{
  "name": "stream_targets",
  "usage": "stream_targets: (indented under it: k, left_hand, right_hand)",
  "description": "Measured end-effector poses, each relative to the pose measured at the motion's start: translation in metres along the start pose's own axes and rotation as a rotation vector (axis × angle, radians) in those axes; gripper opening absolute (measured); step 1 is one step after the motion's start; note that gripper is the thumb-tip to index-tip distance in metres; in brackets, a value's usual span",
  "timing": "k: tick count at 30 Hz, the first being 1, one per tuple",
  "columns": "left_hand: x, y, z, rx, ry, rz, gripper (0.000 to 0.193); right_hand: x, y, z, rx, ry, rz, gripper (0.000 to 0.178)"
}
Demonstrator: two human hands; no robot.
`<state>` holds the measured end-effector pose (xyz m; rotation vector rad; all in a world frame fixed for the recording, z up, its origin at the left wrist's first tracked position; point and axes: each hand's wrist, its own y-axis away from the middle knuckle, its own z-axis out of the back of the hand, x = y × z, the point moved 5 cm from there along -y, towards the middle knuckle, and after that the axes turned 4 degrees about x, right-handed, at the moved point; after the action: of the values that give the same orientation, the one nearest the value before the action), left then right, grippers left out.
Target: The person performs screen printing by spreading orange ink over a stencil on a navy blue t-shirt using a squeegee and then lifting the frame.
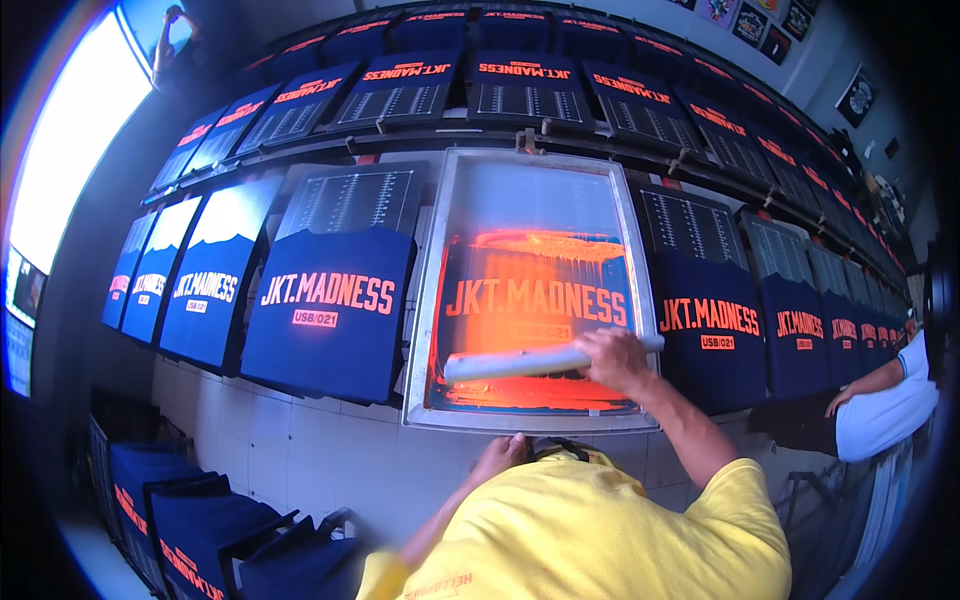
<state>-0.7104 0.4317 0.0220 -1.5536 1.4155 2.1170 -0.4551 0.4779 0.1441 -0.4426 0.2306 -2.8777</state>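
Observation:
My right hand (614,360) is wrapped round the grey handle of a squeegee (510,364). The squeegee lies slanted across the lower part of a screen printing frame (421,330), its left end lower than its right. Bright orange ink (540,392) spreads below the squeegee, and a thicker orange band (550,243) crosses the upper part of the mesh. Orange lettering shows through the mesh between them. Just below the frame's bottom edge, close to my body, is my left hand (501,457); most of its fingers are hidden.
Navy shirts with orange lettering lie on boards either side, such as a left shirt (335,285) and a right shirt (710,320). More shirt rows stand behind. A rack of dark shirts (190,540) is at lower left. Another person (885,400) stands at right, another person (175,50) at far left.

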Motion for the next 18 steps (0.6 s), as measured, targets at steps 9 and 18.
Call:
stream_targets:
  k: [9, 18]
  left_hand:
    - [0.013, -0.003, -0.001, 0.038, 0.108, 0.121, 0.055]
    - [0.035, -0.012, 0.004, 0.007, -0.003, 0.068, 0.053]
  right_hand:
    - [-0.112, -0.090, -0.010, -0.057, 0.076, -0.127, 0.022]
    - [-0.109, -0.091, -0.003, 0.076, -0.039, -0.015, 0.016]
